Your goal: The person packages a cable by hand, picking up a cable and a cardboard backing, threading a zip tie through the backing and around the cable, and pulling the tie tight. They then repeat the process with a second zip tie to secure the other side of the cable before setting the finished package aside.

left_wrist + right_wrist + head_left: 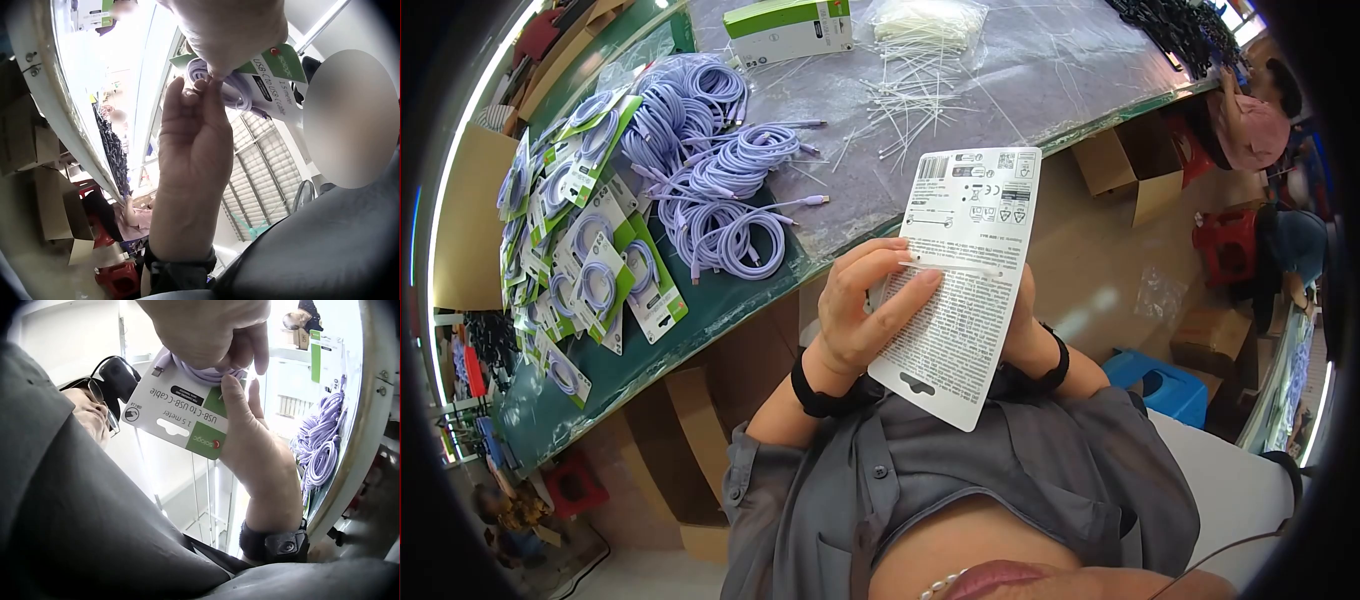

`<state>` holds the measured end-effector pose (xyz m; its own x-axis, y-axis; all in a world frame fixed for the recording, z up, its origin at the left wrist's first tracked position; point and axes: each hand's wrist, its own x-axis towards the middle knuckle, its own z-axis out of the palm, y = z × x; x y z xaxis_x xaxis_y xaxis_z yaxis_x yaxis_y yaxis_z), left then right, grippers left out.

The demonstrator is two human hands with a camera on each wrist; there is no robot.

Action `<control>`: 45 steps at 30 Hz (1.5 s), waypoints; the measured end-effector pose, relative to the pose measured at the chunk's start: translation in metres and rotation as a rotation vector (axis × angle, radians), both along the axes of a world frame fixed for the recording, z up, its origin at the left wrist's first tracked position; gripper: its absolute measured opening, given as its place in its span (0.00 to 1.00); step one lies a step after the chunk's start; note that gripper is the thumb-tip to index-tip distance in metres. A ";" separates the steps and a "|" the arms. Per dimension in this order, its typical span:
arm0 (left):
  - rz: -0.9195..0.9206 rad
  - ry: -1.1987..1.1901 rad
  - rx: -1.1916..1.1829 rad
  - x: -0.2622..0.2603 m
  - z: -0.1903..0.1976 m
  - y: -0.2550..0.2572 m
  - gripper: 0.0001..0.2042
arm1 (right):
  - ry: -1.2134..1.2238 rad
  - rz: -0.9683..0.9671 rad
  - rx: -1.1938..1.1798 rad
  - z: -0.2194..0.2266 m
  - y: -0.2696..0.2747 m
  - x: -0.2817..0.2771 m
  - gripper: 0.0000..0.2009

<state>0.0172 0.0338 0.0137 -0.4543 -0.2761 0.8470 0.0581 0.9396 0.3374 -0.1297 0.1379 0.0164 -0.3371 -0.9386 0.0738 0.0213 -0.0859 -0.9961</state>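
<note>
A white retail card [955, 330] is held up in front of the chest, its printed back facing the head camera. A pale cable tie [965, 266] runs across that back. My left hand [862, 305] grips the card's left edge, with fingers on the back near the tie and the thumb on the front. Behind the card, my right hand [1022, 320] is mostly hidden from the head view. In the left wrist view, the right hand's curled fingertips [199, 94] are at the coiled lilac USB-C cable [200, 374] on the card's green-and-white front.
Loose coiled lilac cables [715, 170] lie on the table beside a pile of carded cables [585, 240]. Behind them are a green-and-white box [790, 32] and a heap of cable ties [915, 75]. Cardboard boxes [1130, 165] stand on the floor; other people sit at the right.
</note>
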 end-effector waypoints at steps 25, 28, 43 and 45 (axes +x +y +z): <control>0.067 -0.026 -0.227 0.001 0.003 -0.001 0.19 | 0.089 0.142 -0.311 -0.061 -0.006 -0.013 0.24; 0.005 -0.039 -0.170 -0.001 -0.004 0.000 0.19 | -0.458 0.091 0.026 -0.026 -0.004 -0.007 0.24; -0.626 0.506 1.714 -0.001 -0.018 0.022 0.14 | 0.494 0.021 -0.217 -0.030 -0.037 -0.019 0.15; -0.653 0.518 1.765 -0.001 -0.020 0.025 0.14 | 0.545 0.004 -0.214 -0.040 -0.036 -0.019 0.16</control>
